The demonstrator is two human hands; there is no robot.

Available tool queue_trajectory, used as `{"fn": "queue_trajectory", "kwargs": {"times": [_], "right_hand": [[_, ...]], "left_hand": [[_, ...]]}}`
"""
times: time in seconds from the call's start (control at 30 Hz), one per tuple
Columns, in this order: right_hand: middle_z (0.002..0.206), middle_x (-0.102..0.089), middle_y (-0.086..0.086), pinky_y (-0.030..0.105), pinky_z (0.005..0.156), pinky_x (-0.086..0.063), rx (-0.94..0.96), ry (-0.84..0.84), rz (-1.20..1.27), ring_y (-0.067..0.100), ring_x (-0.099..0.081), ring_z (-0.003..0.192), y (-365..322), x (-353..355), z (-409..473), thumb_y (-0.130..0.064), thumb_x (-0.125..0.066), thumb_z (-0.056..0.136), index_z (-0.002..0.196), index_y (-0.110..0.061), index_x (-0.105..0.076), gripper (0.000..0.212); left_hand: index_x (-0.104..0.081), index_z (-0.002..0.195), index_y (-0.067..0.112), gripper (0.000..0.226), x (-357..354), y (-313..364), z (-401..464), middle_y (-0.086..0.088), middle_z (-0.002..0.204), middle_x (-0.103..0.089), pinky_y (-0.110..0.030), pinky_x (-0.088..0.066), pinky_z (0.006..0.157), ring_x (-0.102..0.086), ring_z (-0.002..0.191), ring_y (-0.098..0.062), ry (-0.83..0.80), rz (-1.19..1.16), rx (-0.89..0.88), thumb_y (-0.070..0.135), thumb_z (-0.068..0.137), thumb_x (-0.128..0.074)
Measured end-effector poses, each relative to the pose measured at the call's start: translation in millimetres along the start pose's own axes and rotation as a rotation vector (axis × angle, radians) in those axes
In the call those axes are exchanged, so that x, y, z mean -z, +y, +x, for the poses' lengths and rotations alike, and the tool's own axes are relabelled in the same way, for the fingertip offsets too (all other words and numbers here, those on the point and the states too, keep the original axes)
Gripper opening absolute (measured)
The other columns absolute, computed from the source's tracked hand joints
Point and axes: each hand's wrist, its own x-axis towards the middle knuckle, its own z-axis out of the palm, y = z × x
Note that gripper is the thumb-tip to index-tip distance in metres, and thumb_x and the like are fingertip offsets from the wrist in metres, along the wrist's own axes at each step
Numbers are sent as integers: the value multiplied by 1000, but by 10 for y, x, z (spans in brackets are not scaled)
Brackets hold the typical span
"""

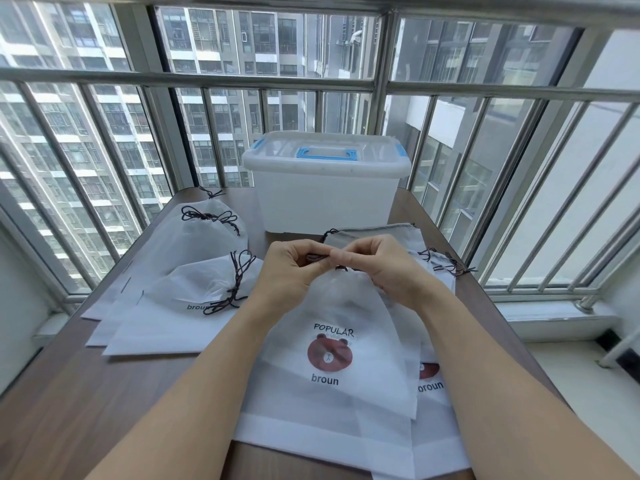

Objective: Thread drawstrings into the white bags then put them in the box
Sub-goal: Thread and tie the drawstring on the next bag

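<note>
While the gathered mouth of the white non-woven bear-print bag [332,341] is lifted off the brown counter [69,393], its dark braided drawstring [317,258] is pinched by left hand [294,271] and right hand [377,265], presumably for knotting; the lidded translucent plastic box [325,188] is kept behind

Drawstring [317,258] mostly hidden inside both hands' grip; lower bags [429,386] overlapped.

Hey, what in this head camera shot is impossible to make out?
- Dark drawstring: mostly hidden by the left hand and right hand.
- Translucent plastic box with blue handle: cloudy walls hide its contents.
- Second bear-print white bag: covered by the front bear-print white bag.
</note>
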Motion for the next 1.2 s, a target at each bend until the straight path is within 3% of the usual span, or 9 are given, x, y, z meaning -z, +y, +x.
{"fn": "queue_trajectory", "kwargs": {"times": [0.1,0.2,0.3,0.43,0.57,0.73,0.87,0.97,1.2], "right_hand": [[72,-68,10,16,52,-39,147,55,-4,12,-54,60,-45,14,-22,-14,-85,77,88,2,-75,21],[70,-69,6,19,65,-52,214,94,-21,11,-60,63,-29,-14,14,0,-87,72,97,3,-74,29],[69,-69,-1,21,71,-54,267,133,-106,10,-61,64,2,-24,33,-2,-89,70,101,-2,-75,34],[74,-73,-12,19,72,-54,351,118,-288,4,-66,69,-7,-22,38,-7,-87,75,97,-8,-78,23],[68,-70,-17,17,64,-48,368,56,-395,0,-60,62,28,-1,64,-13,-85,79,93,-11,-80,16],[67,-70,-12,16,60,-43,421,44,-501,1,-60,59,54,-18,69,-16,-80,84,86,-14,-81,3],[69,-69,6,27,64,-42,371,95,-369,7,-54,63,70,-19,103,-15,-72,90,80,-13,-77,11],[76,-70,4,25,68,-43,317,101,-184,7,-56,70,81,-51,106,-9,-67,94,88,-6,-77,11],[85,-67,11,26,75,-45,288,44,37,17,-57,80,129,-115,121,-5,-62,97,97,6,-71,14]], "left_hand": [[-76,94,5,14,16,-9,16,-9,90,-78,-24,-57,84,-74,88,-19,35,-31,39,9,81,-80],[-74,99,7,16,30,-14,25,-10,92,-76,-24,-54,84,-70,85,-16,65,-105,116,4,83,-77],[-73,100,10,19,38,-9,27,-11,85,-71,-24,-51,82,-66,82,-17,75,-128,152,2,83,-76],[-73,101,9,20,54,-4,32,-16,84,-72,-37,-50,89,-67,83,-22,46,-120,125,-1,84,-75],[-72,101,8,18,93,-13,27,-17,84,-75,-44,-54,86,-69,80,-25,-18,26,26,0,84,-75],[-72,104,12,24,132,-28,49,-7,82,-76,-30,-58,77,-72,78,-20,-24,185,-19,8,81,-81],[-71,109,6,28,164,3,79,-16,96,-76,-31,-57,86,-72,90,-22,5,-33,82,3,82,-77],[-69,108,0,21,143,32,61,-16,97,-76,-27,-58,78,-74,87,-20,-11,-214,172,-1,88,-68],[-79,86,14,5,72,-36,51,-3,85,-76,-26,-55,76,-70,77,-13,104,53,62,10,84,-78]]}}
